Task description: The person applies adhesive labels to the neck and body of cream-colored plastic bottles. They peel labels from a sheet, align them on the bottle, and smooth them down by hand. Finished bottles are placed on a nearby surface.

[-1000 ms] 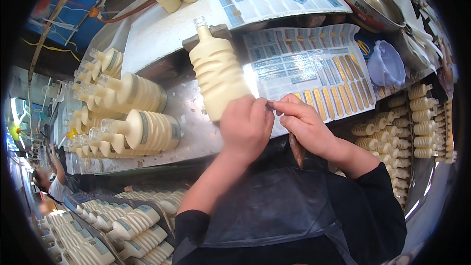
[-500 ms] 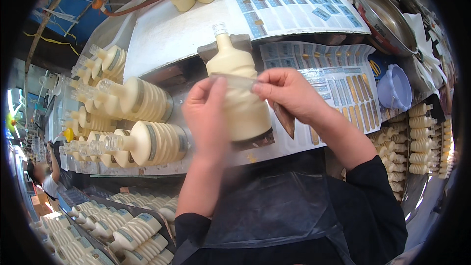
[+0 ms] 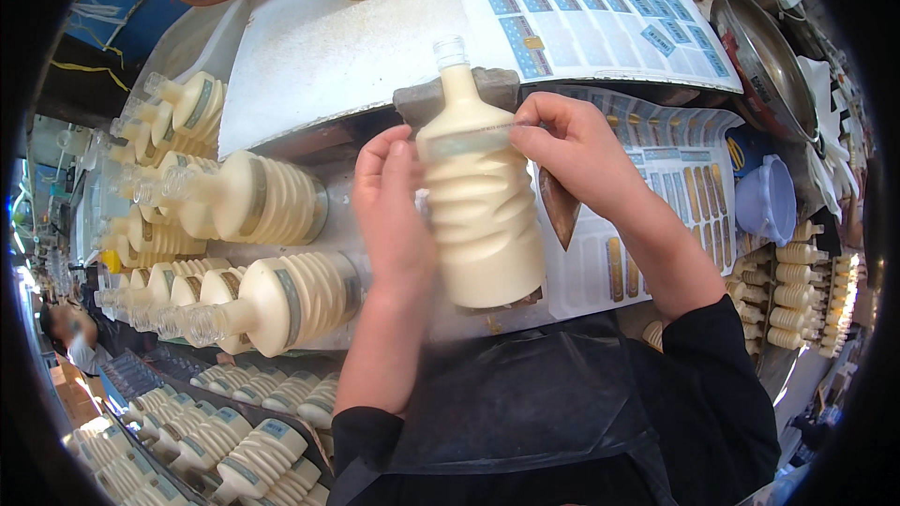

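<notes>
A cream bottle (image 3: 483, 225) with a clear glass neck and wavy ridges lies in front of me, neck pointing away. Across its shoulder runs a thin, greyish, see-through label strip (image 3: 466, 141). My right hand (image 3: 586, 155) pinches the right end of that strip between thumb and fingers. Under the same hand a brown pointed scraper (image 3: 560, 209) sticks out, held against the palm. My left hand (image 3: 386, 192) is beside the bottle's left shoulder, fingers curled toward the thumb. It is partly blurred, and whether it grips the strip's left end is unclear.
A grey block (image 3: 417, 101) supports the bottle's neck. Several banded bottles (image 3: 281, 305) lie at the left. Label sheets (image 3: 600, 23) cover the white board and the table's right side. A lilac bucket (image 3: 766, 199) and metal basin (image 3: 764, 52) stand right; racked bottles (image 3: 220, 431) fill the lower left.
The strip, stretched between my hands above the bottle, now lies against its shoulder. My hands have moved apart, the left one off the bottle's front. The whole view has shifted slightly.
</notes>
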A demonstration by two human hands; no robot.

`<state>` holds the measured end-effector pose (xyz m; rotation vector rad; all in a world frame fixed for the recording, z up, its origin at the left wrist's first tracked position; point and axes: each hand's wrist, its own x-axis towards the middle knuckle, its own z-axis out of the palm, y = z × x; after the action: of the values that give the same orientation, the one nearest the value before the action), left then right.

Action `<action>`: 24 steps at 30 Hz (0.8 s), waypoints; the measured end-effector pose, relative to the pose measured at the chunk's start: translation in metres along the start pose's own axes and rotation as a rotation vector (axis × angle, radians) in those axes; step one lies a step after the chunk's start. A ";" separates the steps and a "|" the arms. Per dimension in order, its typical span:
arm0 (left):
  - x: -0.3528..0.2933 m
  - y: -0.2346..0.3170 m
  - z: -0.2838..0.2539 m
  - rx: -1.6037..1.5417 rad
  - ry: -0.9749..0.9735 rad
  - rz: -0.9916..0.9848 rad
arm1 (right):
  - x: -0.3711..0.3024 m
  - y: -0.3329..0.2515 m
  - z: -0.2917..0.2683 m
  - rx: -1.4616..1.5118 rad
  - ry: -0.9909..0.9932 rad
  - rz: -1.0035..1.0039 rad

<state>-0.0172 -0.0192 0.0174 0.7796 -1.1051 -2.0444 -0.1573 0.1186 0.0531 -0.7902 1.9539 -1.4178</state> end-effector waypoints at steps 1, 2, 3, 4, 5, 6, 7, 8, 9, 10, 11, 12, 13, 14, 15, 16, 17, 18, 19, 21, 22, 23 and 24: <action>0.001 0.001 -0.003 -0.015 -0.043 0.001 | 0.000 -0.001 0.000 -0.001 -0.002 0.002; 0.002 0.001 -0.004 -0.031 -0.088 0.004 | 0.000 -0.002 0.000 -0.003 -0.003 0.003; 0.002 0.002 -0.001 0.022 -0.084 0.000 | 0.000 -0.001 0.000 0.003 0.000 -0.001; 0.000 0.004 0.006 0.075 -0.080 -0.004 | -0.001 -0.001 0.000 0.010 0.002 -0.005; 0.000 0.006 0.010 0.129 -0.076 -0.006 | 0.000 0.000 0.001 0.018 0.004 -0.011; 0.002 0.005 0.009 0.147 -0.083 -0.007 | 0.000 0.000 0.001 0.025 0.007 -0.016; 0.003 0.004 0.008 0.165 -0.090 -0.007 | 0.000 0.001 0.001 0.032 0.011 -0.020; 0.005 0.002 0.007 0.184 -0.097 -0.008 | 0.000 0.003 0.002 0.040 0.016 -0.024; 0.006 0.001 0.006 0.176 -0.094 -0.005 | 0.000 0.004 0.003 0.055 0.019 -0.022; 0.007 0.000 0.005 0.168 -0.092 -0.002 | 0.000 0.005 0.004 0.069 0.022 -0.021; 0.007 -0.001 0.004 0.162 -0.088 0.003 | 0.000 0.005 0.005 0.086 0.024 -0.020; 0.006 -0.001 0.005 0.166 -0.079 0.005 | -0.001 0.004 0.005 0.077 0.034 -0.015; 0.005 -0.001 0.005 0.170 -0.070 0.008 | -0.001 0.002 0.006 0.069 0.045 -0.010; 0.005 -0.001 0.006 0.173 -0.064 0.008 | -0.001 0.001 0.006 0.058 0.058 -0.004; 0.005 -0.002 0.005 0.172 -0.076 0.007 | -0.001 0.003 0.005 0.057 0.057 -0.010; 0.007 -0.003 0.002 0.172 -0.089 0.005 | 0.001 0.006 0.005 0.057 0.057 -0.016; 0.008 -0.004 0.000 0.172 -0.102 0.004 | 0.002 0.009 0.004 0.056 0.057 -0.023; 0.007 -0.004 0.001 0.181 -0.104 0.010 | 0.002 0.009 0.004 0.041 0.053 -0.019; 0.007 -0.004 0.002 0.190 -0.107 0.017 | 0.003 0.010 0.004 0.026 0.050 -0.015; 0.007 -0.006 0.002 0.222 -0.118 0.039 | 0.003 0.010 0.003 0.007 0.047 -0.001; 0.008 -0.009 0.001 0.244 -0.127 0.057 | 0.003 0.011 0.002 0.003 0.047 0.007; 0.008 -0.011 0.000 0.267 -0.137 0.075 | 0.003 0.011 0.001 -0.001 0.049 0.014; 0.007 -0.010 0.000 0.264 -0.142 0.057 | 0.005 0.017 -0.002 0.008 0.058 -0.006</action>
<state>-0.0243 -0.0207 0.0068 0.7288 -1.4827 -1.9544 -0.1639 0.1201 0.0368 -0.7595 1.9903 -1.4662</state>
